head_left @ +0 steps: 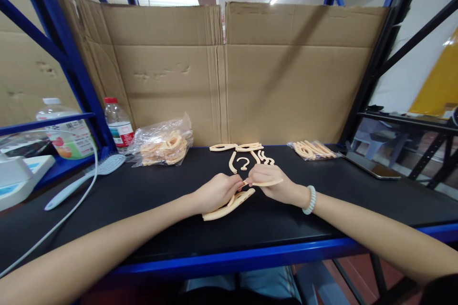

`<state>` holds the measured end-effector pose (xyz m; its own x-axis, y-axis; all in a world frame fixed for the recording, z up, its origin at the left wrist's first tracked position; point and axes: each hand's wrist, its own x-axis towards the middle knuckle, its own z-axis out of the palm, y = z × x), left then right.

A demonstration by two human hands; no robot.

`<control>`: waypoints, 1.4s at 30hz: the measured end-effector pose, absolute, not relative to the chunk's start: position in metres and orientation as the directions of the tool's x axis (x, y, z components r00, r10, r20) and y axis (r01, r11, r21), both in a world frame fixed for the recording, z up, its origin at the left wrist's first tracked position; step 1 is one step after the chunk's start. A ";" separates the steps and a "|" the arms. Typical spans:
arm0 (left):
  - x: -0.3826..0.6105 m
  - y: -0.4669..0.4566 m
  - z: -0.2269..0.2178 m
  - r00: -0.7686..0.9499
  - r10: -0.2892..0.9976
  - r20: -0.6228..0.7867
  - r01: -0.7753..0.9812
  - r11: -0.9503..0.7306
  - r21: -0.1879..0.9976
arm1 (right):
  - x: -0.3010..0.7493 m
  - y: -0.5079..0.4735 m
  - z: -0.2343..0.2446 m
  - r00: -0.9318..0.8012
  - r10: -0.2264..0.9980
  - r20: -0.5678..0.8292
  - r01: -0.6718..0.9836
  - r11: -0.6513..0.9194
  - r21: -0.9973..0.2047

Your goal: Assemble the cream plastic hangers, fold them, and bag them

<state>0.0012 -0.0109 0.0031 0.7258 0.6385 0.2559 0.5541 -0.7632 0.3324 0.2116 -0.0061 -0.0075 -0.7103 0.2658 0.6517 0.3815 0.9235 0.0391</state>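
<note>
The left hand (220, 192) closes over a curved beige piece (229, 209), while the right hand (269, 182) grips a slim beige strip (266, 183); the fingertips meet, hiding what lies between them. Pressing at a slant could make the strip slip or snap. Just beyond the hands, a loose hook (244, 168) might be knocked by a knuckle. Farther out, left, a plastic bag (164, 147) rests on the table (279, 228).

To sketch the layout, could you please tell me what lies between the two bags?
Loose beige pieces, including a hook, lie between them in the head view.
</note>
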 end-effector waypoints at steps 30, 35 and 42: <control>-0.005 0.017 -0.003 0.559 0.829 0.000 -0.206 0.139 0.968 | 0.270 0.075 -0.011 -0.223 0.906 0.361 0.775 0.389 -0.498; -0.006 0.018 -0.003 0.539 0.841 -0.044 -0.207 0.182 0.961 | 0.267 0.077 -0.015 -0.178 0.916 0.361 0.820 0.340 -0.460; -0.005 0.019 -0.003 0.511 0.858 -0.052 -0.250 0.206 0.946 | 0.259 0.063 -0.013 -0.201 0.847 0.493 0.832 0.413 -0.370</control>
<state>-0.0047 0.0194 -0.0030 0.5113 0.8578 -0.0520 -0.2497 0.2062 0.9461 0.2586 0.0626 -0.0130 -0.2007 0.8468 0.4927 0.8322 0.4127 -0.3704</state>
